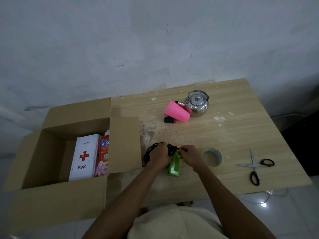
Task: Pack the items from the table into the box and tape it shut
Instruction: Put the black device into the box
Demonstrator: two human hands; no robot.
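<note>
The cardboard box was positioned at the left end of the table with all flaps folded outward. Two items were seen standing inside it, side by side: a white first-aid case marked P3K and a red softener pouch.

A green plastic item was held just right of the box, at the table's near edge. The left hand was closed around its upper part and around a black cord, which was looped out to the left. The right hand was pinched on a small part at the top of the item; what that part was could not be determined.

A tape roll was laid flat just beside the right hand, and opened scissors were placed further right. A pink cup was laid on its side at the far end, touching a steel kettle and a small black block.
</note>
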